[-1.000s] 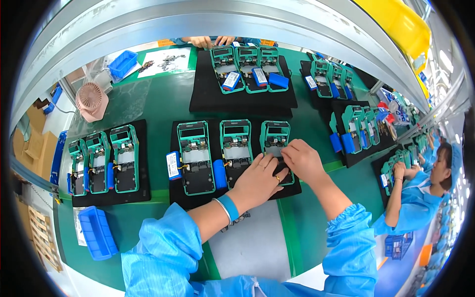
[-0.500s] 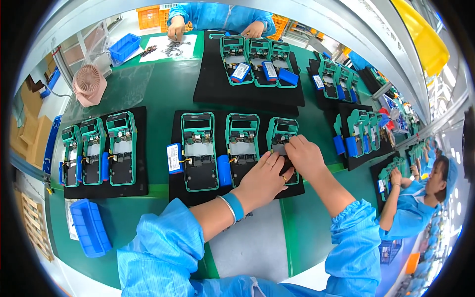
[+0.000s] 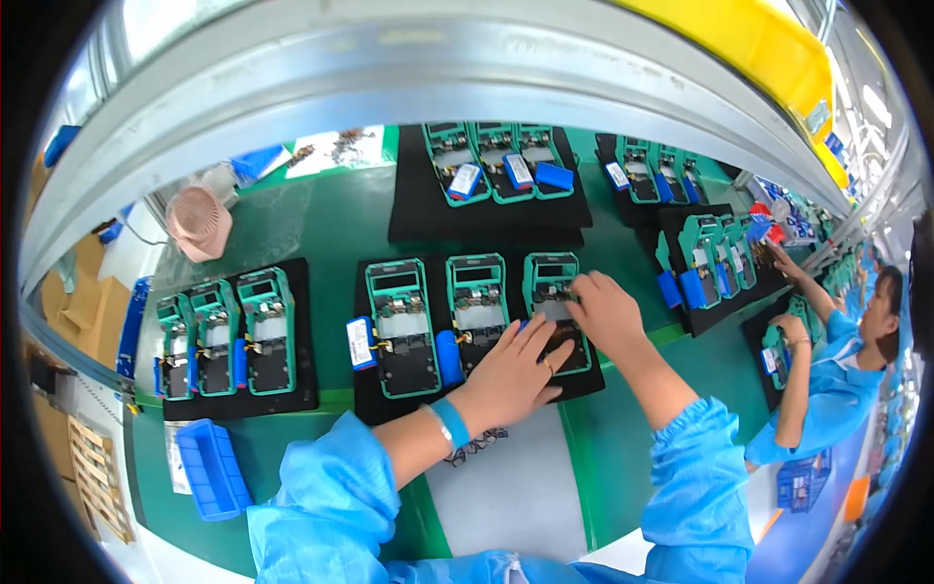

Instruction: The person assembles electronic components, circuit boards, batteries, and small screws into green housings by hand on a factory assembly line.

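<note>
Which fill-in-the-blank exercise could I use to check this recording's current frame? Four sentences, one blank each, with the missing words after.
1. The black mat under the person's hands carries ____ green cases.
2. The right hand is at the case on the ____ end of that row.
3. The blue band is worn on the person's ____ wrist.
4. The small fan at the left of the view is coloured ____.

Missing words: three; right; left; pink.

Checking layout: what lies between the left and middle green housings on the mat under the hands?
Head view: a blue pack lies between the lower parts of the left housing and the middle housing; higher up, black mat shows.
</note>
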Demonstrator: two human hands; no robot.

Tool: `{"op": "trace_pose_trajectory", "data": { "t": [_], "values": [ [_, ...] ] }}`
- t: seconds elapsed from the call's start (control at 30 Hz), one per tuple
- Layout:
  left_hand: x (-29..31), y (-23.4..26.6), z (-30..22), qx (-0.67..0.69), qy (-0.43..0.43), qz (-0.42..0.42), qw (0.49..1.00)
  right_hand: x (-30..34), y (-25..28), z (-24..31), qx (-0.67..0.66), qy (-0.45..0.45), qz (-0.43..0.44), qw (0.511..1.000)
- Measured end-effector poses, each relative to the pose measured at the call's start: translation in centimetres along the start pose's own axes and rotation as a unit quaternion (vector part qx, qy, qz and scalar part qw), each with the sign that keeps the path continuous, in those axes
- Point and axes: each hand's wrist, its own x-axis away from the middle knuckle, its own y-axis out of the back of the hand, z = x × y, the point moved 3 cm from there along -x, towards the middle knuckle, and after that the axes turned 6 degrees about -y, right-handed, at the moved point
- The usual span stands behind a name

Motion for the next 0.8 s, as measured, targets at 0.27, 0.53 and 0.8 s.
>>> {"op": "trace_pose_trajectory", "data": {
  "t": [0.27, 0.53, 0.8],
  "values": [
    [14.5, 10.1, 3.1, -0.026, 0.262, -0.143, 0.954, 10.8, -0.8, -4.1, -0.223, -0.264, 0.049, 0.937],
    [18.4, 10.6, 8.5, 0.415, 0.563, -0.142, 0.700, 11.8, -2.8, -2.9, -0.417, -0.321, 0.049, 0.849],
    [12.5, 7.9, 2.0, 0.418, 0.466, -0.052, 0.778, 19.2, 0.9, -8.9, -0.353, -0.353, -0.017, 0.866]
  ]
}}
